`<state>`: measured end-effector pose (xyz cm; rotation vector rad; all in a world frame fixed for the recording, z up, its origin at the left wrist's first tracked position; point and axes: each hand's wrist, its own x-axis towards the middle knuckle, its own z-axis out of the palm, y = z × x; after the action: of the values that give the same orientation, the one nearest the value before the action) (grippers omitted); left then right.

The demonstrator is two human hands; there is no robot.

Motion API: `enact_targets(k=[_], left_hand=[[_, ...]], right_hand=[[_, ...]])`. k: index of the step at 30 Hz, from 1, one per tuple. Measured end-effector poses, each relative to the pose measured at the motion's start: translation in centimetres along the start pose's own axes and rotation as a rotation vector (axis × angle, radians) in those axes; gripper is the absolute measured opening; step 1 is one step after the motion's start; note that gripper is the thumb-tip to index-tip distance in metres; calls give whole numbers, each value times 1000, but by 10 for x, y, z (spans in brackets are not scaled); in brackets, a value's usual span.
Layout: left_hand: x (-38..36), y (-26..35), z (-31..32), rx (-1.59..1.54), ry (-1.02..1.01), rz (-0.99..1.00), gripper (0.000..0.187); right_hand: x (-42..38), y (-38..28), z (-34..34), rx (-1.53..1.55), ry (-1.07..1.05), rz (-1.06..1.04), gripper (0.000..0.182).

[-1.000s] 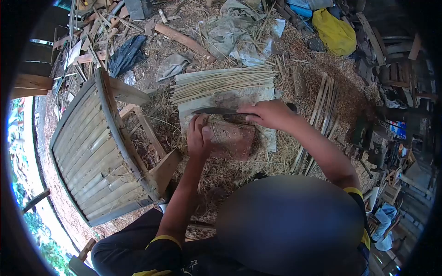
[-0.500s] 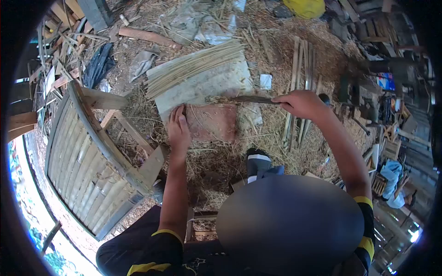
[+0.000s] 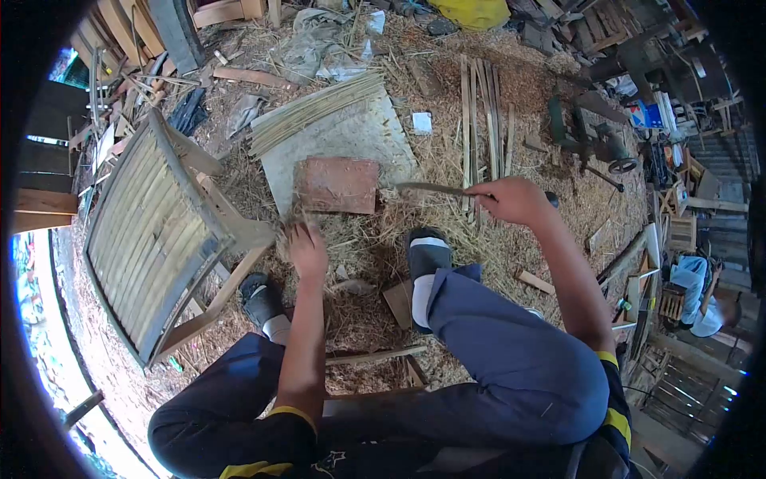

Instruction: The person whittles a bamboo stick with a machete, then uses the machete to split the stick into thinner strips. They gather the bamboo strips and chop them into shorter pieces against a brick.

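My right hand [image 3: 515,201] is closed around the handle of a long knife [image 3: 431,188]. Its dark blade points left, with the tip just right of a reddish block [image 3: 341,185]. Below and left of that block, my left hand [image 3: 308,254] is low over loose shavings, its fingertips smeared by motion among pale strands; I cannot tell whether it grips any of them. Under the block lies a pale sheet [image 3: 327,144], and thin split strips [image 3: 319,113] lie in a bundle along its far edge.
A slatted bamboo chair [image 3: 152,239] stands on the left beside my foot. Long strips [image 3: 488,120] lie on the shavings at right, near a machine with a handwheel [image 3: 622,165]. A yellow bag [image 3: 475,12] is at the back. Another person [image 3: 702,291] sits far right.
My left hand has come off the block's left edge, down toward the shavings. The knife has moved from the block's far edge to its right side. My view has shifted, showing my legs.
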<state>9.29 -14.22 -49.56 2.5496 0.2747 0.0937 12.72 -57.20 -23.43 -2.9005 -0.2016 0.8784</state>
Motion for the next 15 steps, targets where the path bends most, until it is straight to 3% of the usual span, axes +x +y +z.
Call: enact_targets(k=[3,6,10,13,15], left_hand=[[-28,30,-33,-85,-147,9,46],[-52,33,-36,-81,-91,203,42],[-55,51,-50,-35,-398,123,40],[-47,56,-59,-79,-426,60,40],[-43,76,-81,-78,-282,164,38]], right_hand=[[4,4,-2,77,88,63,36],[19,2,5,110,172,134,36],[51,12,40,119,199,100,37],[44,6,53,90,15,46,36],[26,3,52,84,-52,10,36]])
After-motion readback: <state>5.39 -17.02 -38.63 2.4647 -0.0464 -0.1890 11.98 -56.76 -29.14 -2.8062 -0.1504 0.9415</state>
